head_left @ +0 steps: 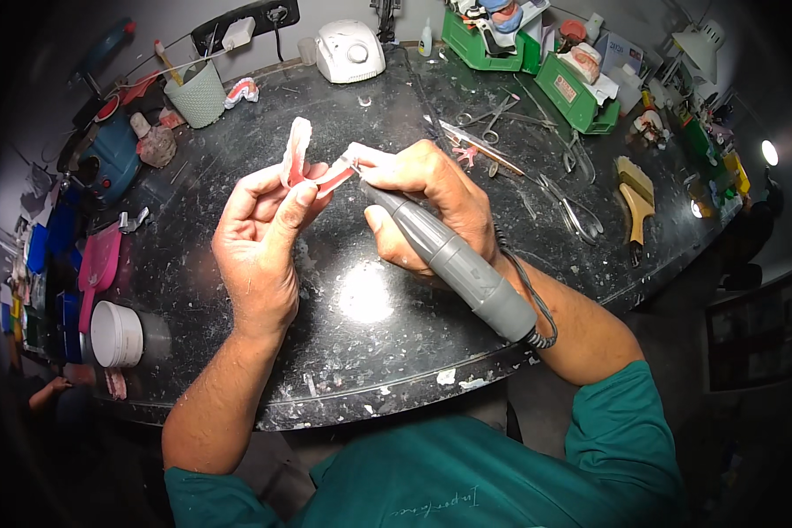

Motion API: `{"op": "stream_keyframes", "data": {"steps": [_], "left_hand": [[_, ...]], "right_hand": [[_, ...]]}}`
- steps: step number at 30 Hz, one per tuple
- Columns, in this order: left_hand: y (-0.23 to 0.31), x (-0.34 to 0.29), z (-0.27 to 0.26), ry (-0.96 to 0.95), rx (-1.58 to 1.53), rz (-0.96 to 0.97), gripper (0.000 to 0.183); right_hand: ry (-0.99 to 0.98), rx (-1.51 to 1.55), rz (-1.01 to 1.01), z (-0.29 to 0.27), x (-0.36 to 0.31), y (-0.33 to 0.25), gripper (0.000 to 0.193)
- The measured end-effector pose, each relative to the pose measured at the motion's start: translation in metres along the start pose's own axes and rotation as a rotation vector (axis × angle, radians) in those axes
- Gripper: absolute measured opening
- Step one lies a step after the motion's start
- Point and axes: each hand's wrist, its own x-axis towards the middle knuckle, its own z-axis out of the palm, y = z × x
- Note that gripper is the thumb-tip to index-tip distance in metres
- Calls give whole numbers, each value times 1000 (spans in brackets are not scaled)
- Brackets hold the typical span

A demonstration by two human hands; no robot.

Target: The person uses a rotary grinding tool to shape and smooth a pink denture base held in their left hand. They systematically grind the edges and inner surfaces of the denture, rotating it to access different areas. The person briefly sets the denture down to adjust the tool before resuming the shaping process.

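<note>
My left hand (268,224) pinches a pink and white denture (297,154) between thumb and fingers, one arm of it standing up and the other pointing right. Wrapped around a grey handheld rotary grinder (453,260), my right hand (440,198) slants the tool up and to the left. The grinder's tip meets or nearly meets the right end of the denture; exact contact is too small to tell. A coiled dark cord runs from the grinder's rear end along my right forearm. Both hands are above the black worktable (326,378).
A white control box (350,53) with a knob stands at the back. Scissors and metal tools (502,132) lie to the right, near a brush (635,202). Green bins (576,92) hold dental models. At left are a white tub (116,334) and a woven cup (195,95).
</note>
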Motion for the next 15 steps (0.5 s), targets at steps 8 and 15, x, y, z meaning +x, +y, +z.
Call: {"op": "stream_keyframes", "data": {"steps": [8,15], "left_hand": [[-4,-1,-1,-27,39,67,24],[-4,-1,0,-38,35,59,22]], "right_hand": [[-2,2,14,2,0,-1,42],[-15,24,-54,2,2,1,42]]}}
